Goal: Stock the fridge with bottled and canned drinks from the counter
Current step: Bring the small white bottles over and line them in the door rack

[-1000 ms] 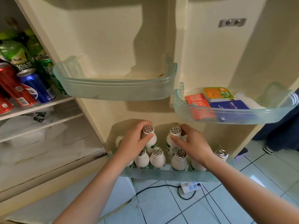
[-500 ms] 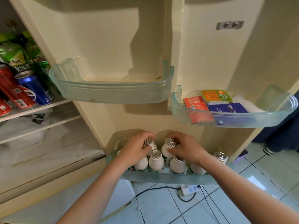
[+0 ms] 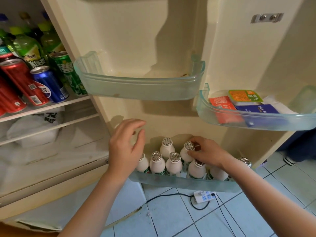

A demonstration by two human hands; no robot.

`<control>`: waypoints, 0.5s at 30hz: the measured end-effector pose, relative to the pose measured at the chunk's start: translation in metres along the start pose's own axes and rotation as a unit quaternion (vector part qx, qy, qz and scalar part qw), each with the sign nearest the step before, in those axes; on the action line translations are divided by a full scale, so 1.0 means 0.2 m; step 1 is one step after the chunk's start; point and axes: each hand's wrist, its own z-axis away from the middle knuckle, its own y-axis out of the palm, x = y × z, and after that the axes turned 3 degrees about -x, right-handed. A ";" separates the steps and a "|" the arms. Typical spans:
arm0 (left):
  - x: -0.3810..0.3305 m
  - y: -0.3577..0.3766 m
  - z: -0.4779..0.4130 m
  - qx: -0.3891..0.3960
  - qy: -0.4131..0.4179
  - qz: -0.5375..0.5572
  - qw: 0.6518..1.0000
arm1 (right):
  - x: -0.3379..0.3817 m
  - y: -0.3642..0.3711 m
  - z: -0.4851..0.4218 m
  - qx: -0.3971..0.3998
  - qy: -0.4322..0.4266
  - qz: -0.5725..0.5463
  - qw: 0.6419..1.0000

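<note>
bottles: small white plastic bottles with silver foil caps (image 3: 173, 164), all upright in the lowest bin on the open fridge door. We see two rows, two bottles at the back and the rest packed side by side in front.
held bottle: right-hand bottle of the back row (image 3: 185, 153), upright, just beside its back-row neighbour.
right hand: right hand (image 3: 207, 153) reaches in over the front row. Grip narrow, thumb and fingertips pinching the held bottle at its cap and neck. The wrist hides the caps of two front bottles.
left hand: left hand (image 3: 124, 147) hovers over the left end of the bin. Grip loose, fingers half curled, holding nothing. We cannot tell whether the palm touches the leftmost front bottle.
lowest bin: clear greenish plastic door bin (image 3: 179, 183), bottles inside against its front wall.
middle bin: same clear plastic, higher on the door (image 3: 140, 88), small brown marks on its floor.
right bin: clear bin on the panel to the right (image 3: 256, 122). It holds a flat orange-red sachet (image 3: 222, 104), a tub with an orange and green lid (image 3: 244, 95) and a dark blue packet (image 3: 258, 109).
fridge shelf: left of the door, with red cans (image 3: 22, 79), a blue can (image 3: 49, 84), a green can (image 3: 68, 72) and green-labelled bottles (image 3: 29, 48) behind.
below shelf: white plastic bags with black print (image 3: 34, 130).
floor: pale blue tiles (image 3: 171, 219). A white power strip with a black cable (image 3: 204, 196) lies beneath the lowest bin.
</note>
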 end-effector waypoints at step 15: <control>0.34 -0.07 -0.19 -0.064 -0.016 -0.065 0.996 | 0.33 0.10 0.24 -0.287 -0.125 0.013 0.950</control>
